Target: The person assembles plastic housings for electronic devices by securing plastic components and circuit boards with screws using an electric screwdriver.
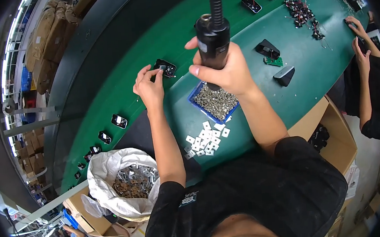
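My left hand [149, 88] is closed in a pinch at a small grey metal piece [163, 68] on a black plastic housing [168, 70], which sits on the green belt. Whether the piece is fixed to the housing is too small to tell. In my right hand [233, 69] is a black electric screwdriver [213, 42], held upright with its cord running up out of view. Its tip is hidden above a blue tray [202, 111] full of small screws [215, 102]. Small white square plates [204, 140] with holes lie scattered nearer to me.
A white sack [102, 171] of metal parts stands at left. Several housings [119, 121] line the belt. At right lie a green circuit board [273, 61], black shells [284, 76] and wired parts [300, 13]. A co-worker's hands [358, 40] rest at the far right edge.
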Demonstrator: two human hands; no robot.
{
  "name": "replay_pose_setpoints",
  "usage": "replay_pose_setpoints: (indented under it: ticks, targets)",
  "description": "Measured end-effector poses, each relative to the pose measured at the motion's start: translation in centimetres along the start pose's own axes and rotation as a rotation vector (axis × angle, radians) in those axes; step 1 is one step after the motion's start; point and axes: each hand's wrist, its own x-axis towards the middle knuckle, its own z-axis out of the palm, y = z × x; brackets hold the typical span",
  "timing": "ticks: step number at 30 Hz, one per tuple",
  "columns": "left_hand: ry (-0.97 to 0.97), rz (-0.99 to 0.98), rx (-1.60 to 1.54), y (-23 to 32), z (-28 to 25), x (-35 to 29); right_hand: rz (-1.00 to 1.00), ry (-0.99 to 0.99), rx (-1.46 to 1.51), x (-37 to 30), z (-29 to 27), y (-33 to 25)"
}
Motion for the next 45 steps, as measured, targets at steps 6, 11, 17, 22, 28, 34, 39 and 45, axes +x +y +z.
replay_pose_setpoints:
  ticks: [6,11,17,22,28,34,39,45]
  targets:
    - [-0.057,-0.011,0.165,-0.8,1.2,0.0,0.007,-0.048,0.035,0.1,0.4,0.8]
    - [-0.039,-0.037,0.161,-1.0,1.8,0.2,0.008,-0.064,0.045,0.0,0.7,0.6]
    - [-0.076,-0.073,0.164,-0.9,1.4,1.0,0.005,-0.065,0.048,-0.3,0.7,0.2]
    - [-0.138,-0.032,0.165,0.4,-2.0,-0.7,0.055,-0.065,0.080,-0.4,0.8,0.3]
    - [-0.355,-0.058,0.152,2.0,-5.9,-7.7,0.023,-0.087,0.003,-0.4,1.6,0.6]
    - [-0.289,-0.252,-0.175,0.2,-5.2,-9.4,0.070,-0.130,0.036,-0.7,3.0,0.6]
    - [0.043,-0.077,-0.174,1.9,-5.7,-10.3,0.057,-0.150,0.059,-1.5,3.6,0.9]
    - [-0.120,0.191,-0.379,5.4,-6.4,-11.8,-0.060,-0.165,0.137,-2.0,3.5,0.3]
